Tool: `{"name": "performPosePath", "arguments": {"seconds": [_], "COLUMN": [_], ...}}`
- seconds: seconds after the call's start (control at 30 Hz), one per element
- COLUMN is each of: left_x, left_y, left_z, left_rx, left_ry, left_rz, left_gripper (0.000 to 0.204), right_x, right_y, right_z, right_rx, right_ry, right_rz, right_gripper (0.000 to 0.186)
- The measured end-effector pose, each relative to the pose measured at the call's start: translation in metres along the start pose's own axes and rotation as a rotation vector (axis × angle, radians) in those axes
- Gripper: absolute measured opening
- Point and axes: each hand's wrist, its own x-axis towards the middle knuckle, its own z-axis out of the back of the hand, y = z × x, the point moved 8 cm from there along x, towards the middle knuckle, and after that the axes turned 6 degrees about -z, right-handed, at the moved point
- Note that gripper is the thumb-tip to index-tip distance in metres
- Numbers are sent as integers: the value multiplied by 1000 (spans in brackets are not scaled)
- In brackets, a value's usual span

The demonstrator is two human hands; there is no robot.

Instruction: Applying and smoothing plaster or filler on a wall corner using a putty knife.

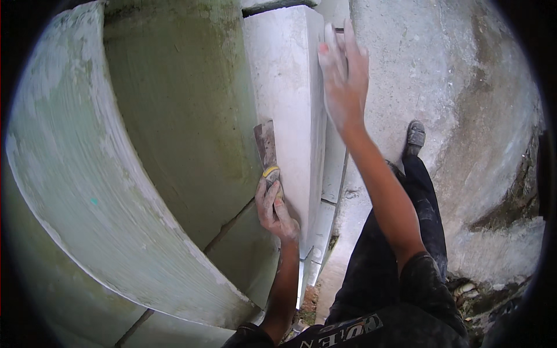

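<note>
My left hand (pixel 277 209) is closed around the handle of a putty knife (pixel 267 144), which has a yellow band and a stained, dusty metal blade. The blade points away from me and lies along the left edge of a long white block (pixel 287 81). Powder coats the fingers of both hands. My right hand (pixel 345 81) has its fingers stretched out beside the block's far right edge. A reddish patch shows on one finger. I cannot tell whether that palm presses on the block's side face. Beyond the fingertips a small dark slot or edge is partly hidden.
A curved, pale plastered band (pixel 87 145) sweeps along the left, next to a greenish wall surface (pixel 180 87) with dark joints. To the right is a stained concrete floor (pixel 400 64), where my shoe (pixel 415 134) stands. Rubble (pixel 464 290) lies at the lower right.
</note>
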Motion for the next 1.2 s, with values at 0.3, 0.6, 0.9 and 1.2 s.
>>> {"name": "performPosePath", "arguments": {"seconds": [0.3, 0.6, 0.9, 1.2], "left_x": [4, -2, 3, 4], "left_y": [-4, 1, -1, -5], "left_z": [-1, 2, 1, -11], "left_rx": [-45, -55, -68, -97], "left_ry": [-8, -4, -11, -10], "left_rz": [-28, -30, -67, -56], "left_gripper": [37, 34, 34, 36], "right_x": [-45, -50, -54, 44], "right_y": [7, 14, 7, 13], "right_z": [-4, -11, -10, -10], "right_rx": [10, 19, -99, -38], "right_ry": [28, 143, 67, 53], "right_rz": [199, 321, 284, 296], "right_gripper": [71, 61, 58, 60]}}
